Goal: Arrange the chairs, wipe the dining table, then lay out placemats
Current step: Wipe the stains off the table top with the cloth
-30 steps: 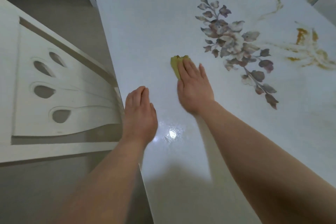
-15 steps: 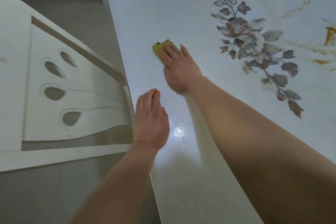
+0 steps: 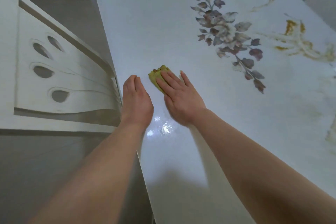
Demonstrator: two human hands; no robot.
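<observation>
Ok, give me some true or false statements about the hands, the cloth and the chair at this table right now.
1. The right hand presses flat on the yellow-green cloth. True.
2. The cloth covers the purple flower print. False: it lies apart from the print, nearer the chair-side edge of the table.
3. The left hand grips the cloth. False: it rests bare on the table beside the cloth.
4. A white chair with teardrop cut-outs stands beside the table. True.
</observation>
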